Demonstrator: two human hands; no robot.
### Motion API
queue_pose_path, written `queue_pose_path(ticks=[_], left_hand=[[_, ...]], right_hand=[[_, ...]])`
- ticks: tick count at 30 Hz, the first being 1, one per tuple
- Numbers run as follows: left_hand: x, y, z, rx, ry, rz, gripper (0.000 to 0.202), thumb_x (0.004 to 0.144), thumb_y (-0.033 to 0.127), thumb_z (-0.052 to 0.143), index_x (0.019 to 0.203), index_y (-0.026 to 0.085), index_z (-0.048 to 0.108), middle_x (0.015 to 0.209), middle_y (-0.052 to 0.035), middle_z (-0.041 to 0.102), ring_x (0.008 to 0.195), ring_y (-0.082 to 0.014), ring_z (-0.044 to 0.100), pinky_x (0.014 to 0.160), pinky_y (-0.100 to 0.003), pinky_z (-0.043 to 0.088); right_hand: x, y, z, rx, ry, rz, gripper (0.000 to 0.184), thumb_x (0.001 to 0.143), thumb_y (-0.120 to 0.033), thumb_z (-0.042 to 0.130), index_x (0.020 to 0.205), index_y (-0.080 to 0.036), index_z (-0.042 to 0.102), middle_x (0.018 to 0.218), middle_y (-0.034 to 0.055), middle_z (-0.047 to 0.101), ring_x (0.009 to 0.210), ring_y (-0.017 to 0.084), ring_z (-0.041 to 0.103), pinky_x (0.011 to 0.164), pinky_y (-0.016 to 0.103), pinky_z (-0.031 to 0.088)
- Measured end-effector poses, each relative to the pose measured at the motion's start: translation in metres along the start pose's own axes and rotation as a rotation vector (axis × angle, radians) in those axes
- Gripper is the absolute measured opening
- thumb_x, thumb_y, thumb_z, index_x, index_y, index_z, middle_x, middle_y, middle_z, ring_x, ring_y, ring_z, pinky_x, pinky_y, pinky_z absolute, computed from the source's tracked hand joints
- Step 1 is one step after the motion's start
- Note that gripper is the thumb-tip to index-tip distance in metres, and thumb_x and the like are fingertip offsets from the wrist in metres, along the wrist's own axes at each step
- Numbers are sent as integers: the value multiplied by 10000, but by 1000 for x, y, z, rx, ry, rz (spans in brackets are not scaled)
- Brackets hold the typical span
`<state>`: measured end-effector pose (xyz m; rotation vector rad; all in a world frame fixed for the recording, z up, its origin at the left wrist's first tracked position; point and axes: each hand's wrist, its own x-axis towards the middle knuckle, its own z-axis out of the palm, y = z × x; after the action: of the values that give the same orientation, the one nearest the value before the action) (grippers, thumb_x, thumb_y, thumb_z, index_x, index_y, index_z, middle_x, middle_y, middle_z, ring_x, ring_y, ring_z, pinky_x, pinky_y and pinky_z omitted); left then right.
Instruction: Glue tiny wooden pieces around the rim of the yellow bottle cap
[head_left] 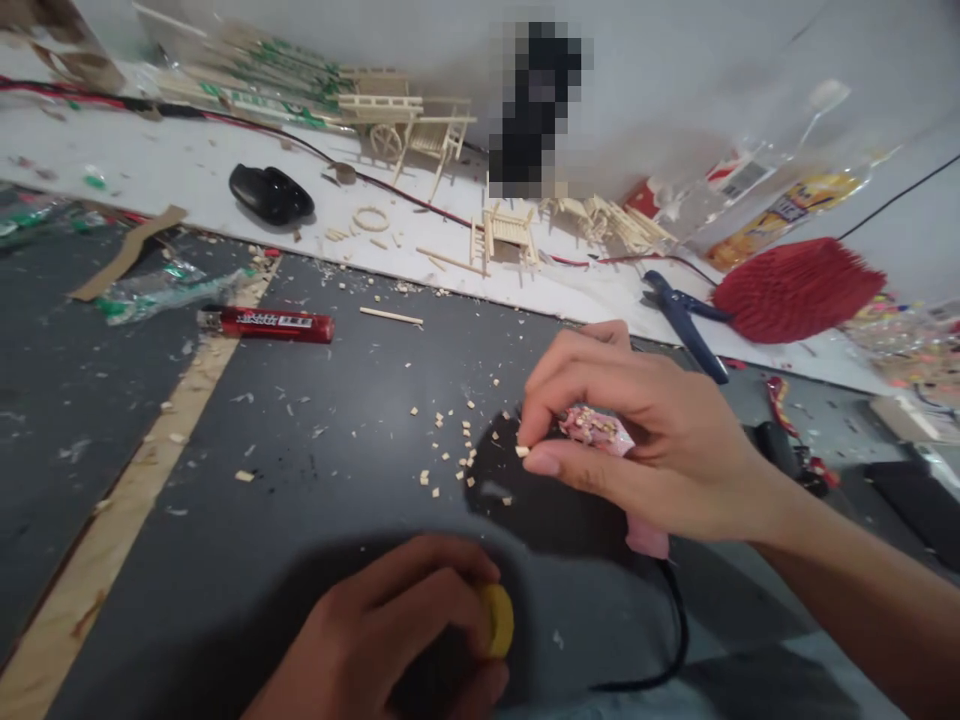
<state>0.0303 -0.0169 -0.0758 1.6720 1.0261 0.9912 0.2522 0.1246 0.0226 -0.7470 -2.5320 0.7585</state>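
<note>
With our right hand point(645, 440) pinching a tiny wood chip point(522, 451) beside the pink tool point(600, 428) above the tabletop point(300, 480), and our left hand point(405, 640) closed round a yellow cap point(498, 620), we judge a slack pinch could drop it among the scattered chips point(450, 465).

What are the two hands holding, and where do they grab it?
The right hand pinches a tiny pale wood chip between thumb and fingertips, over a pink tool. The left hand grips a round yellow object by its edge.

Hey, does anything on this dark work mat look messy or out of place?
Yes: small pale wood chips lie scattered across the dark grey mat beside the right hand, with finer shavings further left.
</note>
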Motion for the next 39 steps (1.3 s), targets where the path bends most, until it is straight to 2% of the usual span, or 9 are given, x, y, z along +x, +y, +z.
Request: queue_pose_path(ticks=[5,9,13,16,20,25,32,37,39], left_hand=[[-7,4,0,-53,137,-71,516,847,87,769,1252,390,663,1083,88,860,902,-132,864,804,-147,677],[-13,10,3,-98,138,-45,816,869,126,817,1533,528,565,1230,104,855,1048,-154,868,934,-180,688],[-14,13,3,-124,158,-8,889,887,148,844,1598,579,529,1275,102,841,1074,-159,851,1007,-209,680],[-13,15,0,-122,109,41,934,868,105,828,1598,602,525,1266,108,846,1029,-158,854,975,-217,690],[-10,16,-2,-88,115,62,887,834,104,815,1576,535,591,1247,74,866,988,-175,869,911,-217,704],[-10,12,-4,-75,85,76,885,846,102,802,1597,517,582,1229,75,868,1011,-162,865,947,-210,690],[-9,3,-1,-56,127,148,919,845,94,759,1653,468,528,1223,58,864,991,-153,866,931,-187,682],[-22,-2,3,180,50,130,894,953,96,685,1739,401,390,1307,0,846,1153,-178,852,1011,-194,663],[-30,-4,7,261,48,173,891,969,75,632,1763,355,343,1303,-19,845,1111,-163,855,995,-175,658]], right_hand=[[-22,-22,14,130,141,30,147,1045,-261,832,930,-245,741,877,-29,782,773,156,697,814,384,460],[-37,-40,42,540,356,232,136,1000,-296,893,898,-252,816,837,4,753,729,156,674,638,292,515],[-46,-48,70,932,498,369,89,933,-272,949,889,-251,873,823,10,723,692,135,651,615,247,544],[-48,-47,81,1040,566,411,104,869,-224,982,876,-253,882,805,-1,731,646,116,634,595,227,540],[-45,-46,85,1013,605,440,143,813,-224,1013,840,-251,876,798,2,752,629,122,643,579,230,556],[-42,-50,88,993,615,462,203,721,-217,1055,802,-265,876,773,-1,767,606,130,653,557,235,586],[-41,-53,90,929,628,457,186,771,-161,1021,836,-279,892,796,-11,783,660,120,707,613,190,612],[-46,-61,91,510,653,455,134,846,-166,930,799,-265,853,756,-5,783,666,156,718,604,234,607],[-49,-64,92,331,670,462,134,877,-165,885,795,-256,829,741,-5,774,639,161,710,578,242,601]])
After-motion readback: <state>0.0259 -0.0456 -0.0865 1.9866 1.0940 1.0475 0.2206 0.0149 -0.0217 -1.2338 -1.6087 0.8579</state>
